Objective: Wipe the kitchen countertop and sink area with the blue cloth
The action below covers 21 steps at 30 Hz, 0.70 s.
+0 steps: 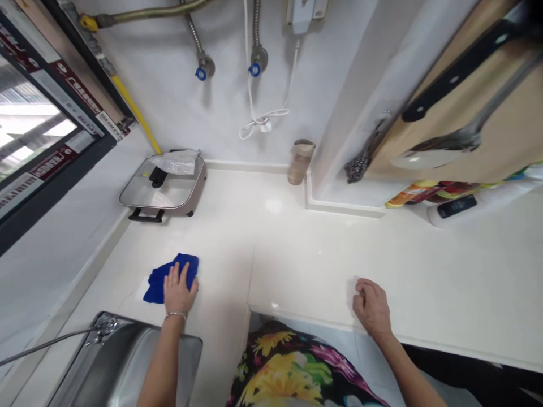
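My left hand [179, 289] lies flat with its fingers spread on a crumpled blue cloth [159, 280]. The cloth rests on the white countertop [288, 243], just behind the sink, and part of it is hidden under my palm. Over the counter's front edge on the right is my right hand [372, 305], fingers curled in, with nothing visible in them.
A steel sink [127, 367] with a faucet is at front left. An electric pan [163, 186] with a glass lid stands in the back left corner. A brown jar [301, 163] is by the wall. Bottles [458, 210] and a hanging spoon [441, 148] are at right.
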Each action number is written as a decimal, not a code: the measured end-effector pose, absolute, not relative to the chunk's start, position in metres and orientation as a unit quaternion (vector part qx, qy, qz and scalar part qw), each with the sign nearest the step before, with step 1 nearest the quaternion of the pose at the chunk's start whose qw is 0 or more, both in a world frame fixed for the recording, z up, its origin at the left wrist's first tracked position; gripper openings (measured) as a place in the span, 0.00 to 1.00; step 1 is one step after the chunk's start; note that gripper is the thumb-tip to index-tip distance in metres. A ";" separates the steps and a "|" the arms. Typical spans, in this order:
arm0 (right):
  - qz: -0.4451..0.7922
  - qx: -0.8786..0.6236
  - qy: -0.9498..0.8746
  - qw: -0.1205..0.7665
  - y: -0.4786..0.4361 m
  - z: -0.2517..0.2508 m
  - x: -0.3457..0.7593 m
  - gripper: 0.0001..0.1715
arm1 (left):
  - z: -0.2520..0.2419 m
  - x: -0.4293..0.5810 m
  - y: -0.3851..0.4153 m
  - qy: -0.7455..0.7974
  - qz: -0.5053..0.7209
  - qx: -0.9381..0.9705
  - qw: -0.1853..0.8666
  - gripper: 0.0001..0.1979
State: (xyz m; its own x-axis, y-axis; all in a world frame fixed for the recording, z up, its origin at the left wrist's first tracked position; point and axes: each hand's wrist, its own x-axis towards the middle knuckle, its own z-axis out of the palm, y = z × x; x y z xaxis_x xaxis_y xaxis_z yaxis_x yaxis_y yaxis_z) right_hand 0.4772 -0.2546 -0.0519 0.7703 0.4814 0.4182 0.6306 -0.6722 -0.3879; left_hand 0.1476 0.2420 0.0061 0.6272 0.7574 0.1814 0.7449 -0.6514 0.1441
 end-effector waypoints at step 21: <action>-0.152 -0.951 -0.136 0.231 -0.223 -0.063 0.453 0.10 | 0.022 0.089 0.424 0.765 0.117 0.633 0.030 0.36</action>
State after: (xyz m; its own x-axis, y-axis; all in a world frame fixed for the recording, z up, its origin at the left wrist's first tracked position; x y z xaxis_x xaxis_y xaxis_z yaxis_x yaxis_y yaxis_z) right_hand 0.4528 -0.2226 -0.0628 0.9165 0.1888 0.3527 0.3296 -0.8561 -0.3980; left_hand 0.0894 0.4245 0.0222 -0.1968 0.9751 0.1026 0.9610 0.1711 0.2172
